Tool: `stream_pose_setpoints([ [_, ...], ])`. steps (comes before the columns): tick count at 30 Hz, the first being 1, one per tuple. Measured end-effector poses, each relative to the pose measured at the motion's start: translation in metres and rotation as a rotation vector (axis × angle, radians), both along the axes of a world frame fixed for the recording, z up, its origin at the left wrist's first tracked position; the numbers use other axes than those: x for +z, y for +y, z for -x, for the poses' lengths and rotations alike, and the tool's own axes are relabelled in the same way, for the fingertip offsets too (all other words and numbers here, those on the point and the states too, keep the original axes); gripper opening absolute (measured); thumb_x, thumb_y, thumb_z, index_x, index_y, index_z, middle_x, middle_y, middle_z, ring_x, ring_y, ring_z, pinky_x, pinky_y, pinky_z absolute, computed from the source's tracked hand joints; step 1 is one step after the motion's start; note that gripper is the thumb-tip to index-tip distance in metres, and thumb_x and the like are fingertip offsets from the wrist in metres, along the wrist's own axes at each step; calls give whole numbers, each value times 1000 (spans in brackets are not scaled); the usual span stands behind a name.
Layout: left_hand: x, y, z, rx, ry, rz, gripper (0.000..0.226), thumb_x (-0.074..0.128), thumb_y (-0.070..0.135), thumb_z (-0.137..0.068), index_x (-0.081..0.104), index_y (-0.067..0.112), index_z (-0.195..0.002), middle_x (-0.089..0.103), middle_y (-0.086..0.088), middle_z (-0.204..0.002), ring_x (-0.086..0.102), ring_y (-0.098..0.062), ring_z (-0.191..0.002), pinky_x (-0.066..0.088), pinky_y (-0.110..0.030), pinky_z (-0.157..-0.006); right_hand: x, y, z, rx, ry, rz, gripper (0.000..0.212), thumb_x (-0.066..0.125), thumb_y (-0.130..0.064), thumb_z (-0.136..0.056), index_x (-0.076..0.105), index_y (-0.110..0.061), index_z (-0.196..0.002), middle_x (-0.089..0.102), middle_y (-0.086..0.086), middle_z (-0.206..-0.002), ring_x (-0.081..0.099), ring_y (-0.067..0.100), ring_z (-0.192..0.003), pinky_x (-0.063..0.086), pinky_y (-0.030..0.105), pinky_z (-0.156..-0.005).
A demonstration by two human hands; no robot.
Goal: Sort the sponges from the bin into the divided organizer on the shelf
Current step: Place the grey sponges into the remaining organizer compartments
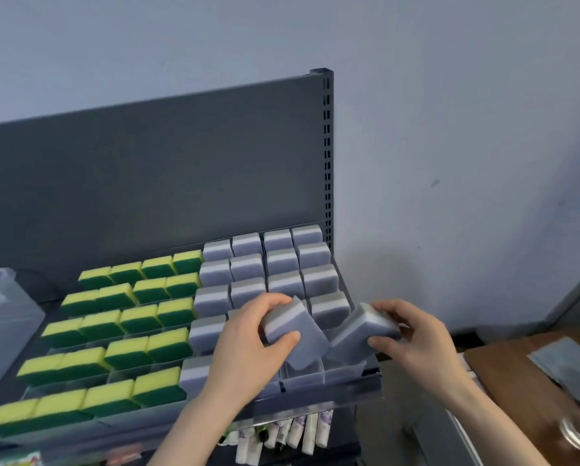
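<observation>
Between the left fingers [271,301] sits a grey sponge [293,331] banded white; the right fingers [387,309] grip another grey one [362,334]. Left of them, yellow-and-green sponges [113,331]; beyond, a dark grey shelf back [147,183], possibly bluish.

- A pale wall [449,95] is seen behind everything, marked by a small dark smudge [435,183].
- A brown wooden table [503,375] is set at the lower right, with a grey sheet [564,361] laid on it.
- Printed tubes [281,432] are stacked on the lower level.
</observation>
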State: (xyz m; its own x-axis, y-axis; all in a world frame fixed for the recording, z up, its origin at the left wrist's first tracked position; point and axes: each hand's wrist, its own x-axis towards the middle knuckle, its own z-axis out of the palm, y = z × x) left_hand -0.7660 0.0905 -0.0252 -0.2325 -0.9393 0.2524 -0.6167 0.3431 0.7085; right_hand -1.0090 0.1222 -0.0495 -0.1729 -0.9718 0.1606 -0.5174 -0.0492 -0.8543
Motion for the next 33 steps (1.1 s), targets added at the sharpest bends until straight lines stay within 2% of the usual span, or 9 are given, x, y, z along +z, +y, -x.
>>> stream_pose_setpoints([
  [4, -6, -5, -4, 16, -93, -29, 42, 72, 31, -73, 45, 52, -98, 56, 30, -98, 54, 6, -91, 43, -12, -66, -3, -2, 1, 6, 15, -16, 46, 79, -3, -65, 60, -39, -85, 64, -29, -86, 60, -4, -81, 44, 6, -65],
  [9, -5, -9, -3, -68, -228, -20, 41, 70, 33, -73, 44, 54, -97, 52, 35, -100, 48, 12, -96, 39, -7, -68, -3, -5, -3, 19, 73, -44, 45, 79, -5, -62, 60, -39, -84, 66, -24, -81, 61, -2, -77, 46, 11, -67],
  [13, -6, -15, -3, -100, -204, -41, 40, 70, 36, -71, 45, 56, -96, 52, 38, -99, 48, 16, -96, 40, -6, -70, 1, -7, -2, 37, 169, -72, 47, 78, -10, -60, 57, -47, -81, 65, -25, -77, 59, -8, -78, 41, 4, -66],
  [17, -11, -20, -4, -93, -166, -74, 39, 72, 36, -72, 47, 55, -95, 52, 39, -101, 45, 18, -101, 38, -5, -74, 7, -13, -4, 47, 238, -84, 42, 77, -16, -61, 58, -46, -84, 64, -26, -79, 57, -10, -81, 40, 4, -66],
  [21, -15, -23, -10, -99, -188, -80, 38, 72, 34, -75, 45, 53, -94, 53, 36, -100, 45, 18, -100, 38, -4, -72, 11, -15, -5, 66, 308, -112, 43, 74, -14, -64, 54, -48, -79, 62, -26, -76, 57, -7, -77, 39, 4, -64],
  [23, -14, -25, -13, -130, -225, -73, 38, 71, 33, -75, 44, 54, -93, 53, 35, -101, 46, 16, -101, 38, -6, -73, 16, -16, -6, 106, 367, -139, 38, 72, -12, -64, 57, -43, -81, 61, -22, -75, 58, -1, -75, 40, 9, -63],
  [26, -9, -27, -12, -214, -278, -81, 38, 70, 32, -74, 48, 53, -96, 51, 36, -100, 47, 13, -99, 40, -9, -78, 25, -20, -11, 146, 509, -144, 31, 64, -13, -66, 61, -34, -88, 59, -15, -76, 56, 12, -76, 44, 25, -62],
  [30, -6, -28, -4, -294, -370, -63, 35, 68, 32, -74, 49, 47, -99, 51, 27, -100, 49, 2, -93, 48, -27, -80, 35, -26, -27, 234, 737, -131, 33, 55, -11, -71, 60, -32, -95, 62, -9, -90, 51, 19, -80, 35, 25, -62],
  [33, -8, -29, 1, -316, -486, -44, 34, 69, 32, -75, 49, 43, -101, 50, 24, -99, 49, -4, -92, 46, -26, -75, 34, -31, -39, 307, 859, -135, 32, 54, -9, -73, 61, -30, -96, 64, -2, -95, 54, 22, -81, 39, 28, -63],
])
